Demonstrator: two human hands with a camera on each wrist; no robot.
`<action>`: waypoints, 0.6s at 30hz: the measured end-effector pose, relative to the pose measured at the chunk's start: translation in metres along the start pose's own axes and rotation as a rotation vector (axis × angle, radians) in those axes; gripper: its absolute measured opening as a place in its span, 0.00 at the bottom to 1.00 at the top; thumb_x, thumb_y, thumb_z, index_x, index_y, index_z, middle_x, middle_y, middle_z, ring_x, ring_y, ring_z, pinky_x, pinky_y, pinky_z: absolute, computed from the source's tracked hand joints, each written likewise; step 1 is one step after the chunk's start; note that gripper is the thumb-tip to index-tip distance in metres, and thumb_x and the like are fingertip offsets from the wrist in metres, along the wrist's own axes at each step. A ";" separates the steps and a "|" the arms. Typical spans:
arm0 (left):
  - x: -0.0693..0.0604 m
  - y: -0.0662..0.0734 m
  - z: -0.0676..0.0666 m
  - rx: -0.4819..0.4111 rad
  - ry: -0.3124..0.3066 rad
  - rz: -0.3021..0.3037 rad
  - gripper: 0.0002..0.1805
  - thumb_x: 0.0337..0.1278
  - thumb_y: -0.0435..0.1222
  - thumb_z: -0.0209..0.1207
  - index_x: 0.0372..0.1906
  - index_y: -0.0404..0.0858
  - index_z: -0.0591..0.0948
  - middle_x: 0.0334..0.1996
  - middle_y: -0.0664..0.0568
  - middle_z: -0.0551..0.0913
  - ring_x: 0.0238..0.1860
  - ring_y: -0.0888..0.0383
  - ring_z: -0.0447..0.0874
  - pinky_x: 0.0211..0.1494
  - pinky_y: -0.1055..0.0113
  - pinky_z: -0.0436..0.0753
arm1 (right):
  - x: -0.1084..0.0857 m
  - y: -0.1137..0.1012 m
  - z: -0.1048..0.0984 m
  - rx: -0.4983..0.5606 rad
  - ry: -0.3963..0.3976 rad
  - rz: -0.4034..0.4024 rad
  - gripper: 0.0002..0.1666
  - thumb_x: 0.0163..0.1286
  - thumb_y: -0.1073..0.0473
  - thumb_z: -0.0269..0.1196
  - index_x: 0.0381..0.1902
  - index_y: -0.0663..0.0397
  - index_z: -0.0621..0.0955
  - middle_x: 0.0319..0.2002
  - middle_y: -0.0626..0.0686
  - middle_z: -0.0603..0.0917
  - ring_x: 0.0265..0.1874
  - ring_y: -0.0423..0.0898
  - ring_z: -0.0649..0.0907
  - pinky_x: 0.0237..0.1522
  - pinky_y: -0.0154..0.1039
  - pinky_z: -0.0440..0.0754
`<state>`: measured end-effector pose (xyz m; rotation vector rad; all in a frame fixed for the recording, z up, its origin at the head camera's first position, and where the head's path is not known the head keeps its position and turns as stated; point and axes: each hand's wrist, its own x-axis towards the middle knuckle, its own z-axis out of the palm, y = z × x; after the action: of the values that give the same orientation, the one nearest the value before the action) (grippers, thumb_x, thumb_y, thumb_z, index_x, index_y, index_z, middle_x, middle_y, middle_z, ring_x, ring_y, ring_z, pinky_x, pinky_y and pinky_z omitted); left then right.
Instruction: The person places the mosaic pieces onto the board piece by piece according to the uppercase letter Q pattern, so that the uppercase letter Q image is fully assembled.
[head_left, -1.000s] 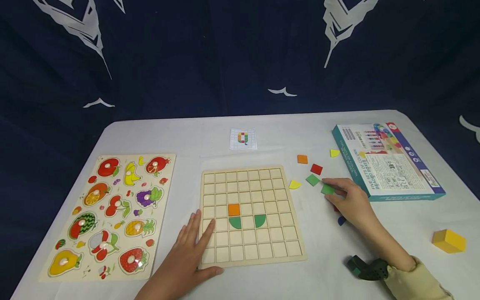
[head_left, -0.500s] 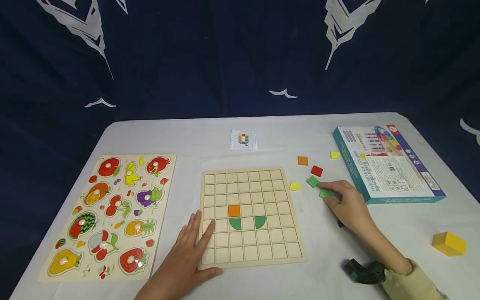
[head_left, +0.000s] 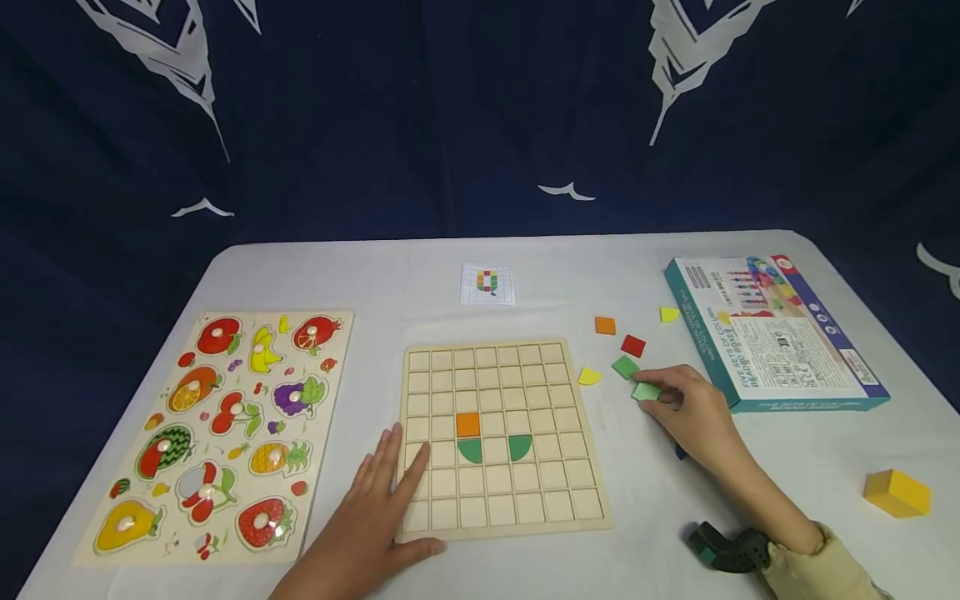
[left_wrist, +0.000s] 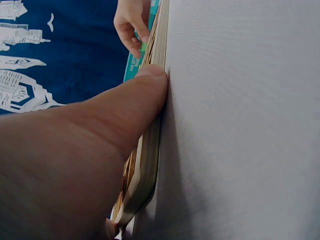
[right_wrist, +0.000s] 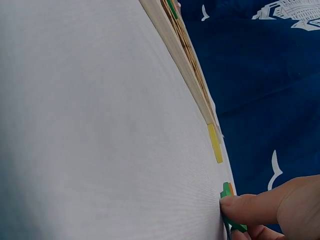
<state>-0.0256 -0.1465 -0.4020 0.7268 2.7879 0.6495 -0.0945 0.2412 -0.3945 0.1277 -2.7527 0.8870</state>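
Note:
My right hand pinches a green square tile between thumb and fingers, right of the wooden grid board. Another green tile lies just beyond it, close to a red tile. In the right wrist view the thumb of my right hand presses on a green tile. My left hand lies with spread fingers on the board's left edge, its thumb along the near corner. The board holds an orange square and two green quarter pieces.
A fruit puzzle board lies at the left. Behind the grid is a pattern card. Yellow pieces and an orange tile lie to its right, a blue piece by my right hand. Farther right are a box and yellow block.
My right hand has drawn slightly left with the green tile, which now tilts in its fingers. The red piece near it is now hidden from view. My left hand stays on the board.

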 end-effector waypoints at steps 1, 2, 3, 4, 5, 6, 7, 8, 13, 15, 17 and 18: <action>0.000 0.000 0.000 0.004 0.001 -0.001 0.56 0.45 0.59 0.63 0.74 0.42 0.47 0.72 0.42 0.31 0.71 0.50 0.26 0.68 0.51 0.42 | 0.000 0.000 0.000 0.001 -0.001 -0.004 0.19 0.48 0.76 0.69 0.41 0.63 0.84 0.34 0.56 0.78 0.30 0.49 0.76 0.30 0.31 0.75; 0.000 0.000 0.000 0.008 0.001 -0.002 0.56 0.45 0.59 0.63 0.74 0.42 0.48 0.72 0.42 0.31 0.71 0.50 0.26 0.68 0.51 0.42 | 0.000 0.000 0.000 0.003 -0.002 -0.008 0.19 0.48 0.76 0.69 0.41 0.63 0.84 0.34 0.55 0.79 0.30 0.48 0.76 0.29 0.31 0.75; -0.001 0.000 0.000 0.011 0.002 -0.004 0.56 0.45 0.59 0.63 0.74 0.42 0.48 0.72 0.42 0.32 0.71 0.50 0.26 0.69 0.52 0.42 | 0.000 -0.001 0.000 0.007 -0.001 -0.014 0.19 0.48 0.76 0.69 0.41 0.63 0.84 0.34 0.55 0.79 0.29 0.48 0.76 0.29 0.30 0.75; 0.000 0.000 0.000 0.013 0.001 -0.005 0.56 0.45 0.59 0.63 0.74 0.42 0.48 0.72 0.42 0.31 0.71 0.50 0.26 0.69 0.52 0.42 | 0.000 -0.001 0.000 0.011 0.001 -0.020 0.19 0.49 0.76 0.69 0.41 0.62 0.84 0.34 0.55 0.80 0.29 0.48 0.76 0.28 0.30 0.74; 0.000 0.000 0.000 0.016 -0.001 -0.006 0.56 0.45 0.60 0.63 0.74 0.42 0.48 0.72 0.42 0.31 0.71 0.50 0.26 0.69 0.52 0.42 | 0.001 -0.001 0.000 0.016 0.002 -0.024 0.18 0.49 0.76 0.69 0.41 0.62 0.84 0.33 0.55 0.80 0.29 0.48 0.76 0.28 0.29 0.74; 0.000 0.000 -0.001 0.018 -0.002 -0.005 0.56 0.45 0.60 0.62 0.74 0.42 0.47 0.72 0.42 0.31 0.71 0.50 0.26 0.69 0.52 0.42 | 0.001 -0.002 -0.001 0.021 0.002 -0.030 0.18 0.50 0.76 0.68 0.40 0.62 0.84 0.33 0.55 0.81 0.29 0.48 0.77 0.28 0.28 0.74; 0.000 0.000 -0.001 0.019 -0.001 -0.005 0.56 0.45 0.60 0.62 0.74 0.42 0.47 0.72 0.42 0.31 0.71 0.50 0.26 0.69 0.53 0.41 | 0.001 -0.002 -0.001 0.029 0.000 -0.032 0.17 0.51 0.76 0.68 0.41 0.62 0.84 0.34 0.56 0.82 0.29 0.48 0.78 0.28 0.27 0.75; 0.000 0.000 -0.001 0.019 0.000 -0.003 0.56 0.45 0.60 0.62 0.74 0.42 0.48 0.72 0.42 0.31 0.71 0.50 0.26 0.69 0.53 0.41 | 0.001 -0.003 -0.002 0.038 -0.004 -0.034 0.17 0.51 0.76 0.67 0.41 0.62 0.84 0.35 0.56 0.82 0.30 0.48 0.79 0.29 0.25 0.75; -0.001 0.000 -0.001 0.020 0.009 0.005 0.56 0.46 0.61 0.61 0.74 0.41 0.48 0.72 0.41 0.32 0.71 0.49 0.27 0.69 0.56 0.39 | 0.007 -0.013 -0.005 0.095 -0.030 -0.045 0.16 0.56 0.74 0.66 0.43 0.62 0.83 0.39 0.58 0.84 0.35 0.51 0.82 0.34 0.24 0.77; -0.001 0.000 -0.001 0.016 0.013 0.006 0.55 0.46 0.60 0.62 0.74 0.41 0.49 0.72 0.41 0.33 0.71 0.49 0.28 0.69 0.58 0.37 | 0.011 -0.020 -0.005 0.131 -0.051 -0.056 0.16 0.57 0.74 0.64 0.45 0.62 0.83 0.40 0.58 0.84 0.38 0.51 0.82 0.37 0.30 0.79; -0.001 0.000 -0.001 0.014 0.017 0.008 0.55 0.46 0.60 0.62 0.74 0.41 0.49 0.72 0.41 0.33 0.71 0.49 0.28 0.69 0.58 0.37 | 0.015 -0.029 -0.005 0.168 -0.081 -0.066 0.16 0.59 0.74 0.62 0.46 0.62 0.83 0.42 0.57 0.84 0.40 0.52 0.82 0.39 0.37 0.80; -0.002 0.000 -0.001 0.012 0.019 0.008 0.55 0.46 0.60 0.62 0.74 0.41 0.49 0.72 0.40 0.34 0.71 0.49 0.28 0.69 0.58 0.37 | 0.017 -0.034 -0.004 0.189 -0.097 -0.067 0.17 0.59 0.75 0.62 0.47 0.61 0.82 0.42 0.57 0.84 0.41 0.51 0.82 0.39 0.40 0.80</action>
<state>-0.0244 -0.1474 -0.4011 0.7384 2.8105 0.6446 -0.1049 0.2160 -0.3675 0.3023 -2.7281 1.1500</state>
